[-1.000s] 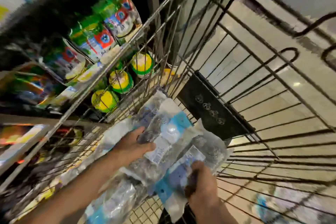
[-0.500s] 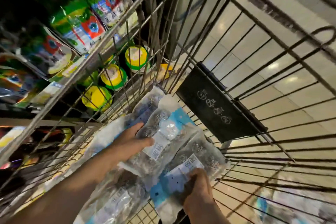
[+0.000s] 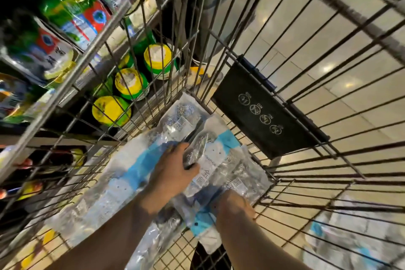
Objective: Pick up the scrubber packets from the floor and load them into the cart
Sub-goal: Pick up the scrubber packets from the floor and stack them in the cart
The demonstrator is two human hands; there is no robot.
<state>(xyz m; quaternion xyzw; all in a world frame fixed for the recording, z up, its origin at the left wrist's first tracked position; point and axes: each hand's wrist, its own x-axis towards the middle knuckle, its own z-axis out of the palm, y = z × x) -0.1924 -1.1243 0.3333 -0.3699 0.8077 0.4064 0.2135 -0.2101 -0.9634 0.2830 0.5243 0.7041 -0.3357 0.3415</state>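
Observation:
Several clear scrubber packets [image 3: 210, 160] with blue and white labels lie stacked on the floor of the wire cart [image 3: 87, 57], reaching into its far corner. My left hand [image 3: 173, 173] lies on the stack, thumb and fingers curled round the edge of one upper packet. At the near end of the rightmost packet, my right hand [image 3: 234, 206] grips the blue label end, its fingers hidden beneath the plastic. More scrubber packets [image 3: 339, 232] lie on the tiled floor outside the cart at lower right, seen blurred through the wires.
A black folding flap [image 3: 269, 112] with white icons hangs on the cart's far wall. Store shelves on the left hold green and yellow tubs [image 3: 129, 83] and green and red packs [image 3: 87, 15]. Beige floor tiles [image 3: 328, 50] extend to the right.
Both hands have pushed the packets lower and further into the cart's far corner. My left hand has gone from lying flat on the stack to curling round a packet's edge.

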